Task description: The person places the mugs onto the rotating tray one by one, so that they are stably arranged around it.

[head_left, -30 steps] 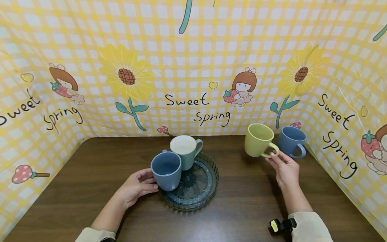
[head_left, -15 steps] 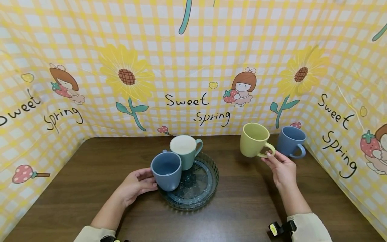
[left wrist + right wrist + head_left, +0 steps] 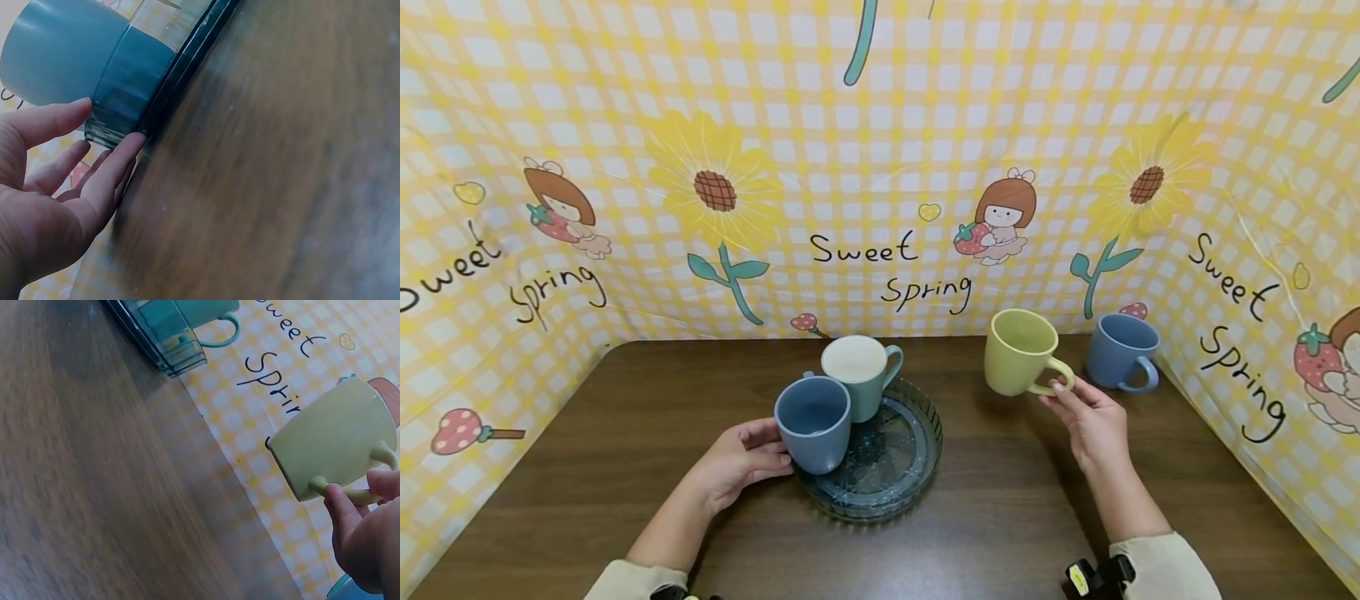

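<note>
My right hand [image 3: 1093,425] pinches the handle of a yellow-green mug [image 3: 1017,357] between thumb and fingers. Upright in the head view, the mug is lifted off the table. On the left, a round dark glass tray [image 3: 891,471] with a ribbed rim carries a blue mug [image 3: 812,429] and a mint mug with a white inside [image 3: 867,396]. My left hand [image 3: 737,467] is at the tray's left side with fingers extended. In the left wrist view the thumb tip lies by the upper rim and a fingertip [image 3: 134,142] meets the tray's base.
Another blue mug [image 3: 1116,358] stands at the back right of the brown wooden table [image 3: 1000,517], its handle toward the front right. A yellow checked cloth [image 3: 850,167] with flowers and lettering rises behind the table and along both sides.
My right hand has carried the yellow-green mug leftward, away from the blue mug at the right. The left hand, the tray and its two mugs have stayed in place.
</note>
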`<state>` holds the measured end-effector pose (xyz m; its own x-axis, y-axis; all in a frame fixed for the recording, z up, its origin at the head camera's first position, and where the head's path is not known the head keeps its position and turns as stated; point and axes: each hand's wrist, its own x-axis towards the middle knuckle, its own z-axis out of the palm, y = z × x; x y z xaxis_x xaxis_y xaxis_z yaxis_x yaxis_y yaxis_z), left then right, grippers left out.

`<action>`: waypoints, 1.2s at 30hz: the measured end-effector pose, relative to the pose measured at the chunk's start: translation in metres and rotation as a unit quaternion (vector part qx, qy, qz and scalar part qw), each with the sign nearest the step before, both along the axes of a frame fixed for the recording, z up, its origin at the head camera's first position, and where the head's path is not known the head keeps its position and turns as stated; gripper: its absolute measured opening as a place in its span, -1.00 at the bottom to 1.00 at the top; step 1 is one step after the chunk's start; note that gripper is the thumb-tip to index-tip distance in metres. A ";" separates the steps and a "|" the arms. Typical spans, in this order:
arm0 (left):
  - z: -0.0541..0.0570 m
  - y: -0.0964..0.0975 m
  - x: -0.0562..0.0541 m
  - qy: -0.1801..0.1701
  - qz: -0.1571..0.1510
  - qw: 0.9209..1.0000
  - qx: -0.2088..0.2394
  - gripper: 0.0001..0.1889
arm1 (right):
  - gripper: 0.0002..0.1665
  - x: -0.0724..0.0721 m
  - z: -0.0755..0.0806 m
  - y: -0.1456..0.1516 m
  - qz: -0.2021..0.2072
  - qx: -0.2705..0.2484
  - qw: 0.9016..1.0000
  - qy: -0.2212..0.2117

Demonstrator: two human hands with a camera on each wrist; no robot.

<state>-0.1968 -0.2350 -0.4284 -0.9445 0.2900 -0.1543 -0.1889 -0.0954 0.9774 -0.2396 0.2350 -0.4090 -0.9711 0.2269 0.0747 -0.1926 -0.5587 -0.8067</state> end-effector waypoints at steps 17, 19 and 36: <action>-0.001 0.001 0.000 -0.005 -0.003 1.000 0.004 -0.26 | -0.61 0.008 0.002 -0.011 0.029 0.012 0.999 0.013; -0.001 0.001 0.001 -0.006 -0.001 1.000 0.002 -0.25 | -0.60 0.009 0.003 -0.012 0.033 0.015 0.999 0.015; -0.002 0.000 0.002 -0.008 -0.002 1.000 -0.016 -0.20 | -0.61 0.014 0.008 -0.028 0.046 0.030 0.998 0.019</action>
<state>-0.1948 -0.2350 -0.4304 -0.9409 0.2877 -0.1788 -0.2050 -0.0636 0.9767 -0.2254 0.2072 -0.4010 -0.9838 0.1309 0.1223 -0.1735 -0.5260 -0.8326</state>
